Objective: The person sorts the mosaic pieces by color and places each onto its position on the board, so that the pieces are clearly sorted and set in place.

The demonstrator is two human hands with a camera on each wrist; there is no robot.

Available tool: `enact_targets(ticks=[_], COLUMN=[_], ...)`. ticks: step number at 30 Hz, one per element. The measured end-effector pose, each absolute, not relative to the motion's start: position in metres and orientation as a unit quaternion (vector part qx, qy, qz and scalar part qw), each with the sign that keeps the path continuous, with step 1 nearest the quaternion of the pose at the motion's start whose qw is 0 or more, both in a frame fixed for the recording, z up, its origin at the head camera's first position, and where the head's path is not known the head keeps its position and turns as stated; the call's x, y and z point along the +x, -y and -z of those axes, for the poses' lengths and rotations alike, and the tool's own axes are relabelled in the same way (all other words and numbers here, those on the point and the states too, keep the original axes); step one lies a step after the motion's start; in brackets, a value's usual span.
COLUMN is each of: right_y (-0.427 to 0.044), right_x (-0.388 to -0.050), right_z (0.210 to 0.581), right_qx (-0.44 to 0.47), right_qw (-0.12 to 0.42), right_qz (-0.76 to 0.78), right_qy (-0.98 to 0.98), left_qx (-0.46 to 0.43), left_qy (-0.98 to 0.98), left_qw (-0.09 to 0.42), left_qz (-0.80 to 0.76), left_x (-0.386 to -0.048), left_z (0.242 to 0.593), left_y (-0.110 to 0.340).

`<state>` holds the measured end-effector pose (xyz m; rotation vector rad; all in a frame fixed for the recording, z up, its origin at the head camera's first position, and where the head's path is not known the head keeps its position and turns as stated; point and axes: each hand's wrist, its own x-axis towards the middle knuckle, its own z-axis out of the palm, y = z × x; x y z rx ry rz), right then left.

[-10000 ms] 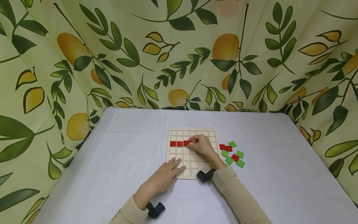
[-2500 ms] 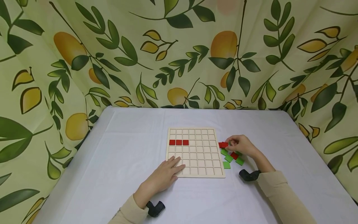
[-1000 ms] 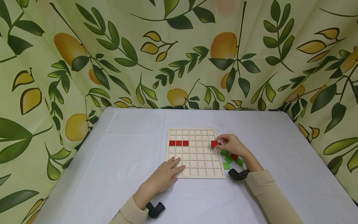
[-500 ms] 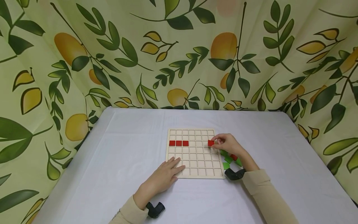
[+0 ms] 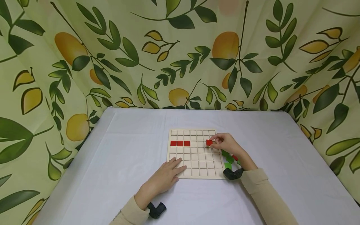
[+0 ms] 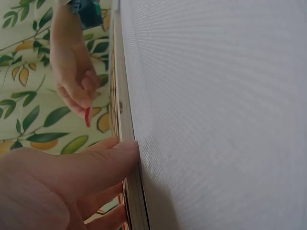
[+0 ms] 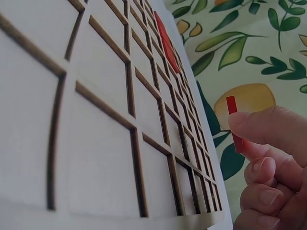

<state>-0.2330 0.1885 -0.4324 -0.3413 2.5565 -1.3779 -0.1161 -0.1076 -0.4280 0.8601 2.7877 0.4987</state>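
Fingers (image 7: 268,125) of the right hand (image 5: 228,143): pinched a red tile (image 5: 209,142) narrowly, above the grid board's (image 5: 194,163) right half.
Left hand (image 5: 164,175): rested straight-fingered on the board's near-left corner (useful for steadying it).
Tile handling: level and square to the board's cells looked safest.
Red row (image 5: 180,143): three tiles sat in the board's left cells.
Loose tiles (image 5: 229,159): green and red, lay right of the board.
Sleeve marks (image 5: 118,215): were unreadable.

A white-covered table (image 5: 135,140) is bounded at back and sides by a pale curtain (image 5: 194,40) printed with leaves (image 5: 130,51) and orange fruit (image 5: 225,44).
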Motion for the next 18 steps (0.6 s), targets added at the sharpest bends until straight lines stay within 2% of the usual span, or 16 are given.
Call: enact_targets(ticks=[18], right_y=[-0.177], right_x=[-0.235], right_z=[0.434], right_qx=[-0.139], right_qw=[0.107], right_qz=[0.490], right_qy=[-0.854], left_qx=[0.292], left_qy=[-0.938], left_qw=[0.087], left_qz=[-0.164], left_x=[-0.117], left_z=[0.429], left_y=[0.107])
